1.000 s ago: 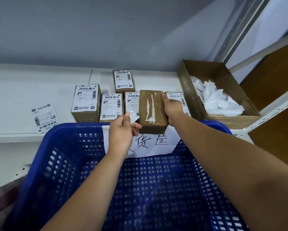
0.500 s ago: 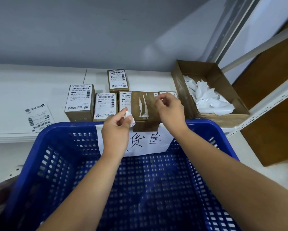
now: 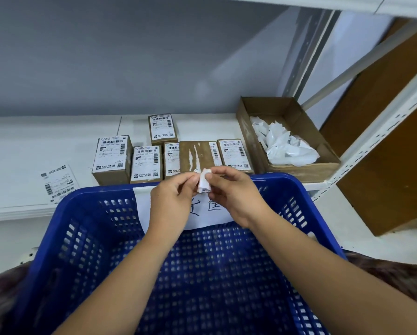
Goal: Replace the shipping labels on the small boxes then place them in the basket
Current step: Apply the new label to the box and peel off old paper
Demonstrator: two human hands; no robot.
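Note:
A crumpled scrap of peeled white label (image 3: 204, 181) is pinched between my left hand (image 3: 172, 201) and my right hand (image 3: 236, 194), just above the far rim of the blue basket (image 3: 82, 238). Behind my fingers, a brown small box with its label stripped off (image 3: 195, 154) lies on top of other boxes on the white shelf (image 3: 21, 151). Several small boxes with white labels stand around it, such as the leftmost one (image 3: 111, 157) and one farther back (image 3: 162, 128). A loose label sheet (image 3: 59, 183) lies flat on the shelf at the left.
An open cardboard box (image 3: 297, 169) at the right holds crumpled white label backings. A white paper sign with handwriting (image 3: 142, 209) hangs on the basket's far wall. A metal shelf upright and a brown board stand at the right.
My right hand let go of the bare box, which now rests on the other boxes, and came to my left hand. Both hands now pinch the peeled label scrap.

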